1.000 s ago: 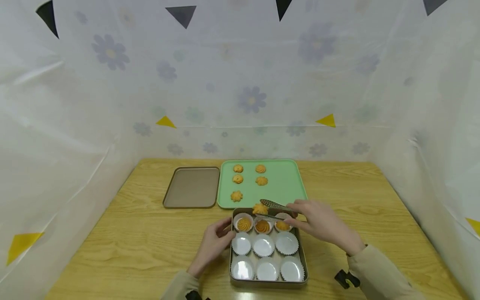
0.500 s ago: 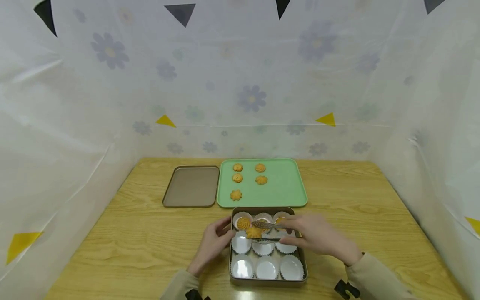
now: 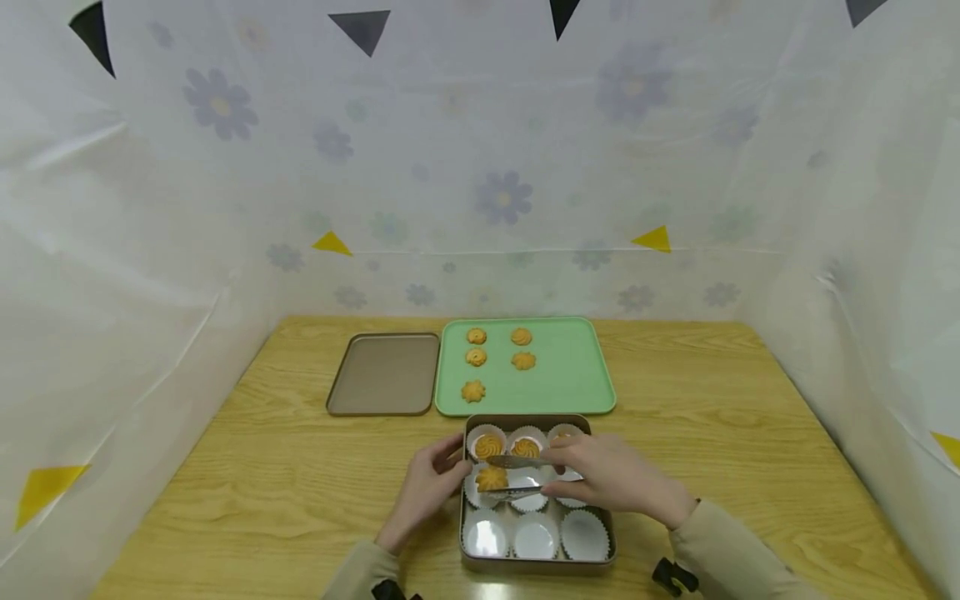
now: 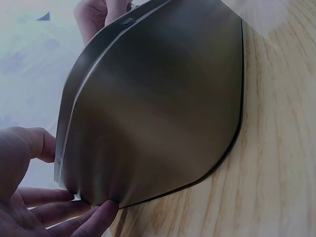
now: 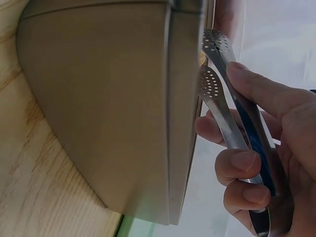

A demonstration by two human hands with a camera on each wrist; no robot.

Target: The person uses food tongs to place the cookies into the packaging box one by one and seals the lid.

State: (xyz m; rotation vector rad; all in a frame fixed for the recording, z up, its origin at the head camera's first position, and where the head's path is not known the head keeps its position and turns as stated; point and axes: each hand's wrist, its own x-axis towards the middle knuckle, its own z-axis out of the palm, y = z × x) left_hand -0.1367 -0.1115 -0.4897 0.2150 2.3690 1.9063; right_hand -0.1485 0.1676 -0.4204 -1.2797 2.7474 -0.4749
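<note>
Now tongs [image 3: 517, 475] with cookie [image 3: 492, 478] lower, over middle-left cup.

Staged recording booth: floral plastic sheeting [image 3: 495, 167] (with pennant flags) walls the wooden counter [image 3: 262, 467] beyond the hands.

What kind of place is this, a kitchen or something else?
Probably a staged tabletop booth, not a kitchen: a wooden table walled in by floral plastic sheeting, with only a green tray of cookies and a tin of paper cups.
</note>
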